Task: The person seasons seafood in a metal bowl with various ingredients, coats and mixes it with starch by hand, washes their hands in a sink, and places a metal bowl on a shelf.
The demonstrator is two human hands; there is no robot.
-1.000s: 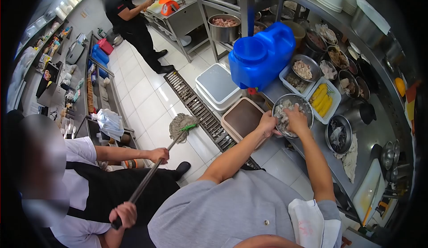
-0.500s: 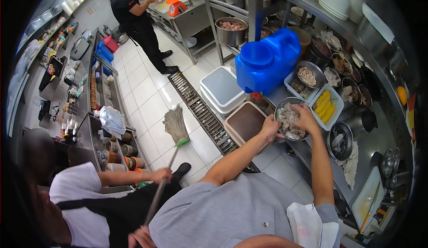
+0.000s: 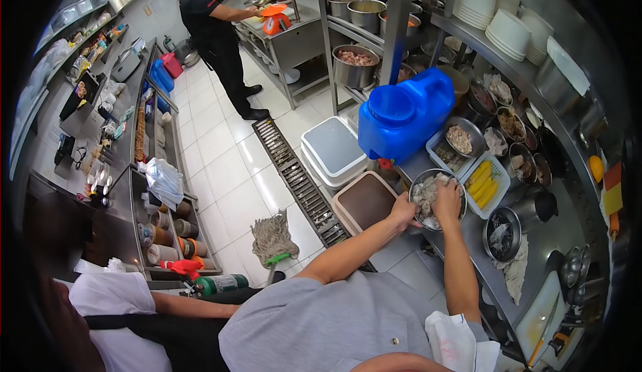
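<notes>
My left hand [image 3: 404,211] grips the near-left rim of a round metal bowl [image 3: 461,219], fingers curled round its edge. Wet, pale greyish raw pieces [image 3: 425,195] fill this bowl; their exact kind is unclear. My right hand [image 3: 447,200] is down among them, fingers bent into the pieces and partly hidden. Beyond the bowl sits a smaller metal bowl of chopped pale meat [image 3: 459,138]. Close to my right hand stands a white plastic basket [image 3: 496,201] with yellow pieces [image 3: 481,183]. A metal bowl with dark contents [image 3: 501,233] lies further right.
A blue plastic jug [image 3: 408,114] stands on the counter's far end. Lidded white tubs [image 3: 334,141] and a brown-topped bin [image 3: 366,201] are on the floor. A co-worker beside me has a mop [image 3: 274,235]; another stands by an orange scale [image 3: 274,21].
My right hand has shifted within the bowl, its back now turned more upward. The mop head has moved down the floor. The far co-worker's arm now reaches to the scale.
</notes>
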